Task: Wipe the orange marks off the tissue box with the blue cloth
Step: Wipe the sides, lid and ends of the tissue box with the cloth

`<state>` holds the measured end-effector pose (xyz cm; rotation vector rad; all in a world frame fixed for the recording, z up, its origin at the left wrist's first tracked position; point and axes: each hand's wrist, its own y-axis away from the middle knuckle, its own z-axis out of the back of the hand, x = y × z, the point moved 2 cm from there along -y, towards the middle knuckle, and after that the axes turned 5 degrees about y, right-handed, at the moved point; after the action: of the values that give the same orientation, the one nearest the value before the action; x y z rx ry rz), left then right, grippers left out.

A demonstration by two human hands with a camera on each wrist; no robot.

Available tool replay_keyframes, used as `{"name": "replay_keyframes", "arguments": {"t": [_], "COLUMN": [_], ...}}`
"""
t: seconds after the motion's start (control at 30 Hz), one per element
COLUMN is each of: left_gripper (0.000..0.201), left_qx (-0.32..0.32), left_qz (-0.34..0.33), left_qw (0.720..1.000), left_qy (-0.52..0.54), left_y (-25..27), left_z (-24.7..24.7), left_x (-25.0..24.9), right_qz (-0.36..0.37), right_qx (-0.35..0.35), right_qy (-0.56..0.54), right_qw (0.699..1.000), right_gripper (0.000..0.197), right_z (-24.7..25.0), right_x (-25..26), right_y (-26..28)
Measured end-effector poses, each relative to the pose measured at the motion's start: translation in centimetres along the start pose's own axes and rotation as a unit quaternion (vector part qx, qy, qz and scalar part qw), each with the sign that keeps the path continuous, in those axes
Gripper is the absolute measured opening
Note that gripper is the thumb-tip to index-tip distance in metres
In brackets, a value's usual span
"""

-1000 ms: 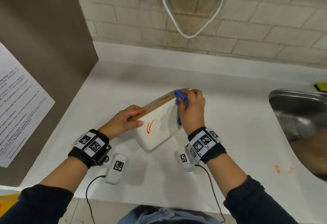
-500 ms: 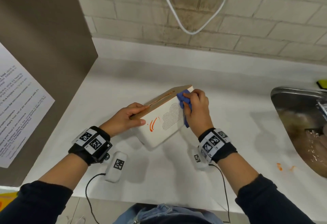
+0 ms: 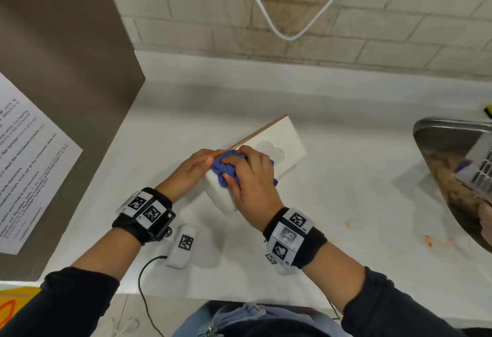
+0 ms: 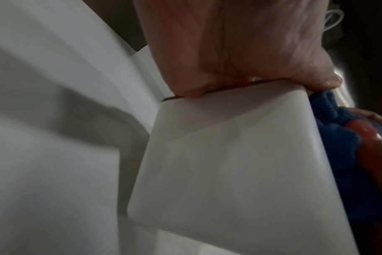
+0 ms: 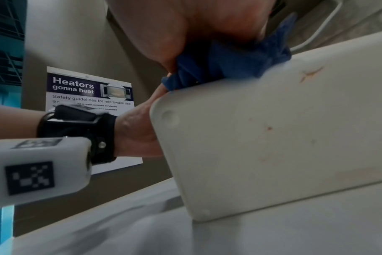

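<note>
Tissue box [image 3: 282,147] is on the white counter [image 3: 346,182], tipped up on its long edge, its long axis running from my left hand away toward the far right. My right hand [image 3: 250,177] has the blue cloth [image 3: 223,169] bunched up, fingers curled round it, pressing it onto the near-left part of the big face, right under my palm. My left hand [image 3: 191,169] grips the near end of the box, thumb on the top edge, fingers curled over, bracing it. From the head view the orange marks are hidden under the cloth, so I can't tell how much is gone. From the right wrist there are faint orange marks [image 5: 310,75] on the box face just right of the cloth and lower down. So I reckon the next stroke runs along the long axis, away from my left hand, and the right hand does it. Off to the right are the sink [image 3: 452,134] and a few orange smears [image 3: 428,239] on the counter, well apart from the box
</note>
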<state>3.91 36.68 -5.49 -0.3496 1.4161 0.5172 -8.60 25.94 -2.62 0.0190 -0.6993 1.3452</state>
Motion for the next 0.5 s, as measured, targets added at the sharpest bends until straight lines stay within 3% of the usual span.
{"name": "replay_keyframes", "arguments": {"t": [0.3,0.5], "left_gripper": [0.087,0.035], "left_qx": [-0.008,-0.028], "left_qz": [0.005,0.041], "left_qw": [1.000,0.999], "left_qy": [-0.014,0.001], "left_y": [-0.2,0.0], "left_z": [-0.2,-0.4], "left_x": [-0.6,-0.6], "right_qz": [0.089,0.167], "right_qx": [0.051,0.128], "right_qy": [0.032,0.033], "right_qw": [0.994,0.977], "right_gripper": [0.023,0.017], "right_z": [0.4,0.8], "right_x": [-0.1,-1.8], "right_y": [-0.2,2.4]}}
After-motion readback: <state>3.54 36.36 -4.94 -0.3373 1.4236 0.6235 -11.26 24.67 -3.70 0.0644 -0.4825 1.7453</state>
